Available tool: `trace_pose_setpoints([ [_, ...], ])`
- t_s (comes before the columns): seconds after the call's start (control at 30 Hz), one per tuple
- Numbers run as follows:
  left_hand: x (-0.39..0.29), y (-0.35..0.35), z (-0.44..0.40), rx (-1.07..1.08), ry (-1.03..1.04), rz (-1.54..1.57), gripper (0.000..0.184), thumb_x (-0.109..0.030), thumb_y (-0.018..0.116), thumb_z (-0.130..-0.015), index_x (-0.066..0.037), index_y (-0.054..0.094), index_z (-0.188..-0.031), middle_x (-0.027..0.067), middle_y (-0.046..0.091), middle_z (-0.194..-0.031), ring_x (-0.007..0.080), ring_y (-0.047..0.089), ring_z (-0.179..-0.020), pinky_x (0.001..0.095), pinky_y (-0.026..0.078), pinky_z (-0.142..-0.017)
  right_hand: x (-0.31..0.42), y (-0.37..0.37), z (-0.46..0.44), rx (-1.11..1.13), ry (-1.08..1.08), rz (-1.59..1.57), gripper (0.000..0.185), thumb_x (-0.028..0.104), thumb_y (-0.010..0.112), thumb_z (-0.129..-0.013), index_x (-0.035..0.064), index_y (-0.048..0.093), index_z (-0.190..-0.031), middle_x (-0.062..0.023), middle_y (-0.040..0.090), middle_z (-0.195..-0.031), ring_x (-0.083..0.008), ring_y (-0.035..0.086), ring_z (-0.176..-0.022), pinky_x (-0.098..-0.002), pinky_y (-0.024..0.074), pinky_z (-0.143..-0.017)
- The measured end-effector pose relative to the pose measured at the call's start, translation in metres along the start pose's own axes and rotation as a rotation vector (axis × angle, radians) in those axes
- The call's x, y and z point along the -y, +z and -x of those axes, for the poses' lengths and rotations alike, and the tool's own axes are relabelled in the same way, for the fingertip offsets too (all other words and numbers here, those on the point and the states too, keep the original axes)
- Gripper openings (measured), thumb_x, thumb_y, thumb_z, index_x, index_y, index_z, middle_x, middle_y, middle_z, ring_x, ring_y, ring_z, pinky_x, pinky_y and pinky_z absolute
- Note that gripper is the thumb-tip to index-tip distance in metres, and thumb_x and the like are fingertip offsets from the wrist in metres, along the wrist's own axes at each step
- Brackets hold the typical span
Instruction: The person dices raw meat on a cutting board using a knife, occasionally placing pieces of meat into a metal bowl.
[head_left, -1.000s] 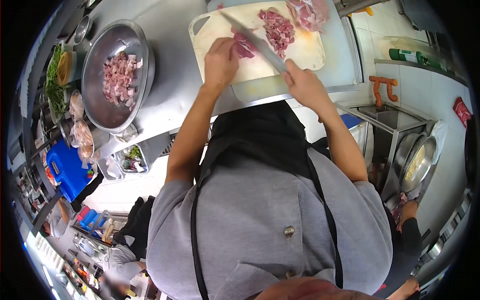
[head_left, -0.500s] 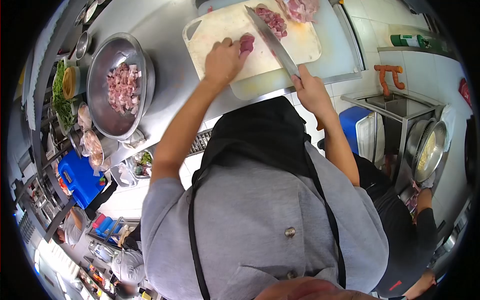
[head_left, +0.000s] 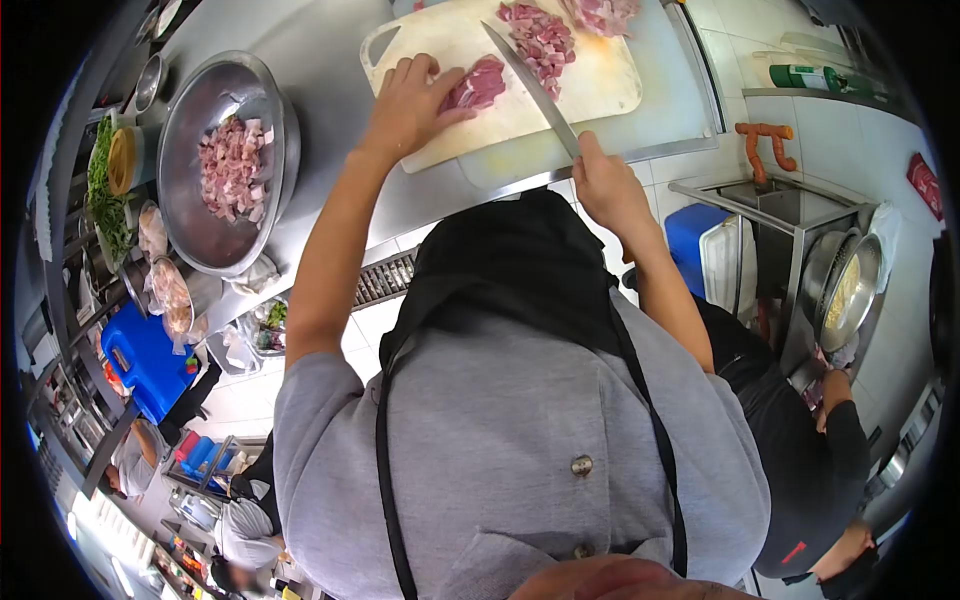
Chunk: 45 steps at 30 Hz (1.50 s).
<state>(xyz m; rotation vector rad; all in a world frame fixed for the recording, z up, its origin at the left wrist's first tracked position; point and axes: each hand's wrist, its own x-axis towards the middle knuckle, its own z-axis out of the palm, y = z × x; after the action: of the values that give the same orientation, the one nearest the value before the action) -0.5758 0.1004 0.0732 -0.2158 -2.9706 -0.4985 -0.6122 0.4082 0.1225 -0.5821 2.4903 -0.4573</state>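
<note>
On the white cutting board [head_left: 440, 45], my left hand [head_left: 410, 105] rests against a piece of red meat [head_left: 476, 85], fingers bent around its left side. My right hand [head_left: 608, 185] is closed on the handle of a long knife [head_left: 538, 95], whose blade points up and left over the board. The blade lies between the piece of meat and a pile of cut meat [head_left: 545, 45]. A larger pale pink piece [head_left: 602, 14] sits at the board's top right.
A steel bowl [head_left: 215, 240] with diced meat stands on the steel counter [head_left: 330, 90] at left. Bags and herbs lie beyond it. A person in black [head_left: 815, 470] is at the lower right, near a metal basin [head_left: 850, 300]. Other people are at the lower left.
My left hand has shifted left, and the meat beside it now lies flatter and wider. The knife has stayed in my right hand, its blade now lower and nearer the cut pile.
</note>
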Motion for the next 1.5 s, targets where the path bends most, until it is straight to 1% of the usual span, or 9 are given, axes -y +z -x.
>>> trace_pose_setpoints([
  [0.2,-0.006,-0.025,0.008,0.052,0.026,-0.245,0.045,-0.040,0.072,-0.089,-0.013,0.069,-0.124,0.0084,0.060,-0.109,0.0292,0.057,-0.103,0.0425,0.046,-0.090,0.005,0.011,0.007,-0.011,0.009,-0.038,0.017,0.017,0.049,-0.097,0.0056,0.044,-0.109,-0.0322,0.067,-0.086,-0.0550,0.064,-0.082,-0.0641,0.0483,-0.075],
  [0.27,-0.008,-0.019,-0.001,-0.078,-0.055,0.164,0.041,-0.029,0.075,-0.089,-0.010,0.069,-0.125,0.0123,0.062,-0.115,0.0332,0.060,-0.103,0.0417,0.050,-0.091,0.012,0.011,0.007,-0.053,0.011,-0.060,0.016,0.016,0.049,-0.097,0.0053,0.044,-0.108,-0.0317,0.067,-0.084,-0.0546,0.064,-0.081,-0.0637,0.0484,-0.074],
  [0.4,-0.006,0.012,-0.023,-0.164,0.084,0.179,0.039,-0.026,0.074,-0.090,-0.007,0.069,-0.124,0.0134,0.063,-0.117,0.0343,0.061,-0.102,0.0409,0.053,-0.088,0.028,0.014,0.006,-0.037,-0.063,-0.059,0.015,0.016,0.049,-0.097,0.0049,0.045,-0.107,-0.0310,0.067,-0.081,-0.0540,0.064,-0.080,-0.0639,0.0482,-0.072],
  [0.6,-0.015,0.025,-0.014,-0.361,-0.099,0.210,0.047,-0.035,0.081,-0.082,-0.006,0.070,-0.117,0.0120,0.064,-0.110,0.0331,0.060,-0.099,0.0425,0.051,-0.086,0.025,0.021,0.008,-0.096,0.036,-0.088,0.013,0.015,0.048,-0.099,0.0050,0.045,-0.106,-0.0300,0.066,-0.078,-0.0539,0.064,-0.077,-0.0636,0.0476,-0.070],
  [0.7,-0.019,0.022,-0.007,-0.335,-0.124,-0.105,0.051,-0.038,0.084,-0.078,-0.004,0.070,-0.114,0.0132,0.062,-0.107,0.0333,0.060,-0.098,0.0430,0.051,-0.085,0.026,0.025,0.013,-0.143,0.007,-0.102,0.012,0.015,0.049,-0.099,0.0052,0.045,-0.105,-0.0297,0.066,-0.075,-0.0543,0.064,-0.076,-0.0632,0.0477,-0.070],
  [0.97,-0.031,0.039,-0.026,-0.354,0.032,0.215,0.023,-0.010,0.076,-0.080,0.000,0.068,-0.099,0.0125,0.063,-0.104,0.0321,0.061,-0.093,0.0412,0.052,-0.083,0.037,0.024,0.010,-0.131,-0.076,0.033,0.013,0.015,0.051,-0.098,0.0055,0.045,-0.104,-0.0272,0.065,-0.070,-0.0517,0.064,-0.067,-0.0620,0.0491,-0.063],
  [1.2,-0.029,0.047,-0.024,-0.480,0.068,0.254,0.013,-0.006,0.071,-0.078,-0.001,0.067,-0.088,0.0120,0.064,-0.095,0.0315,0.062,-0.090,0.0399,0.055,-0.079,0.035,0.002,0.032,0.023,0.000,0.116,0.015,0.013,0.052,-0.096,0.0046,0.046,-0.107,-0.0274,0.065,-0.070,-0.0520,0.065,-0.069,-0.0612,0.0507,-0.064],
  [1.33,-0.029,0.049,-0.025,-0.474,0.066,0.262,0.013,-0.005,0.072,-0.077,-0.001,0.066,-0.088,0.0122,0.065,-0.095,0.0315,0.062,-0.090,0.0398,0.055,-0.080,0.040,0.037,-0.050,-0.174,-0.203,0.057,0.022,0.012,0.051,-0.093,0.0017,0.047,-0.113,-0.0297,0.067,-0.081,-0.0514,0.067,-0.079,-0.0602,0.0528,-0.070],
  [1.5,-0.029,0.051,-0.023,-0.474,0.052,0.215,0.018,-0.005,0.076,-0.077,-0.001,0.070,-0.094,0.0099,0.067,-0.099,0.0297,0.064,-0.089,0.0382,0.056,-0.078,0.040,0.032,-0.039,-0.100,-0.151,0.024,0.021,0.014,0.050,-0.095,0.0014,0.046,-0.111,-0.0309,0.067,-0.081,-0.0521,0.067,-0.078,-0.0614,0.0517,-0.071],
])
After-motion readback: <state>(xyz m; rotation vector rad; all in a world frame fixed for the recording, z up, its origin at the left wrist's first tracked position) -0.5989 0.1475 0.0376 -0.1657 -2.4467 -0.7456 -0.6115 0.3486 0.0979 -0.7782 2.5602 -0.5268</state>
